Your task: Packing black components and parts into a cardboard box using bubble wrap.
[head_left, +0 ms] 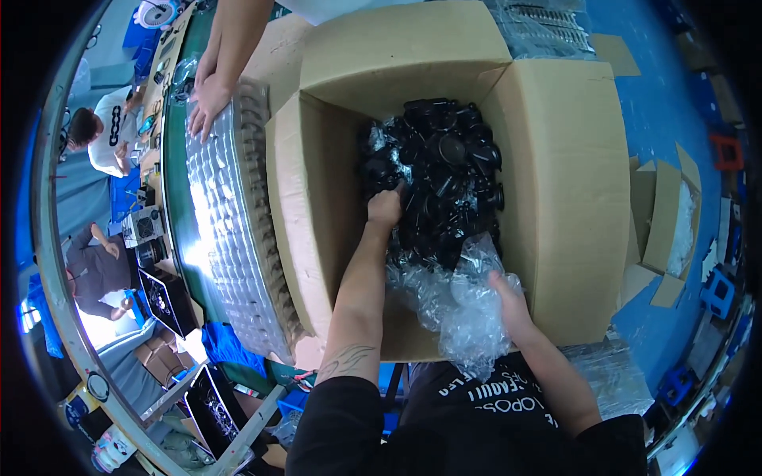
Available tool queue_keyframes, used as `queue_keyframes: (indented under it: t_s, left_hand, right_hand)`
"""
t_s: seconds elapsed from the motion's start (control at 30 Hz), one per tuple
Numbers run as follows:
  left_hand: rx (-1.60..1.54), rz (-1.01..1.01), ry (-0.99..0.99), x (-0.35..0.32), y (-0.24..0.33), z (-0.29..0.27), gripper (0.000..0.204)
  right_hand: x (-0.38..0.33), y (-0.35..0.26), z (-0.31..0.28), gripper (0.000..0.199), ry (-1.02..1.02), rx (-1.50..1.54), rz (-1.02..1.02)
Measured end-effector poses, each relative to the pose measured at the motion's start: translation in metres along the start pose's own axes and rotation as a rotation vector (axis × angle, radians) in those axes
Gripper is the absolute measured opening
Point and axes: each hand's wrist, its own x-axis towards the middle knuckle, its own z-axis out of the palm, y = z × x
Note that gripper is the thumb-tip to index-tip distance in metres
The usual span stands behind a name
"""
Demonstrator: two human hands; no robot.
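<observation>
A large open cardboard box (571,198) stands in front of me, its flaps folded outward. Inside lies a heap of glossy black round plastic parts (452,186), with bits of clear wrap among them. My left hand (386,208) reaches into the box and is closed at the left side of the heap; what its fingers grip is hidden. Crumpled clear plastic film (476,317) bunches up at the near side of the box. My right hand (512,308) is closed on that film, thumb uppermost.
Left of the box, a stack of clear plastic trays (238,214) rests on a green workbench (181,190). Another person's hands (213,99) press on the stack's far end. More wrapped trays (544,28) sit behind the box. An opened carton (667,218) stands on the blue floor at right.
</observation>
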Motion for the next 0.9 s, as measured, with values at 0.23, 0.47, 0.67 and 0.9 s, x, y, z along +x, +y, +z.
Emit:
queue_keyframes:
  t_s: [0.23, 0.47, 0.67, 0.9]
  left_hand:
    - [0.104, -0.150, -0.048, -0.007, 0.016, -0.001, 0.029]
    - [0.016, -0.270, -0.081, 0.001, 0.014, 0.008, 0.032]
    - [-0.122, -0.118, 0.098, -0.028, 0.005, -0.009, 0.027]
    - [-1.016, -0.244, 0.669, -0.064, -0.006, -0.041, 0.013]
  right_hand:
    - [-0.003, -0.016, 0.007, 0.031, -0.066, -0.181, 0.047]
    - [-0.001, -0.005, 0.007, 0.030, -0.127, -0.178, 0.037]
    - [-0.004, -0.008, 0.003, 0.022, -0.132, -0.277, -0.003]
    - [0.026, 0.029, 0.016, 0.027, -0.254, -0.438, -0.610]
